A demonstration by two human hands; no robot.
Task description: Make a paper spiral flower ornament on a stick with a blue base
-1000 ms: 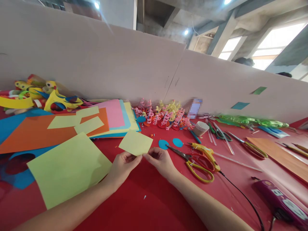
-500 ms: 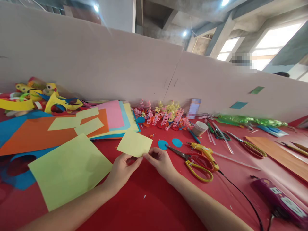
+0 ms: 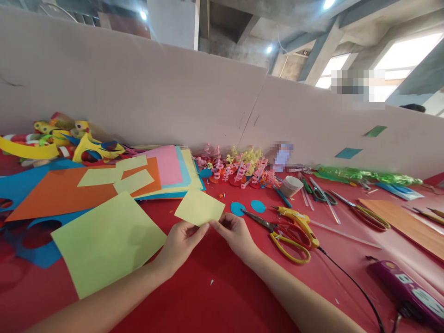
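Observation:
A small pale yellow-green paper square [image 3: 199,206] is held just above the red table [image 3: 215,296], one corner pointing toward me. My left hand [image 3: 180,244] pinches its near corner from the left. My right hand [image 3: 234,233] pinches the same corner from the right, fingertips almost touching the left ones. A large yellow-green sheet [image 3: 107,240] lies flat to the left of my left hand. Yellow-handled scissors [image 3: 282,233] and a yellow glue gun [image 3: 300,222] lie just right of my right hand.
A stack of coloured sheets [image 3: 104,185] with orange on top lies at the left. Curled paper spirals [image 3: 236,169], two blue discs [image 3: 247,207], more scissors [image 3: 364,212] and a purple power strip [image 3: 405,289] occupy the right. A pink partition wall [image 3: 173,97] runs behind.
The view has shifted slightly, so everything sits a little further right. Both hands keep the same pinch on the paper square.

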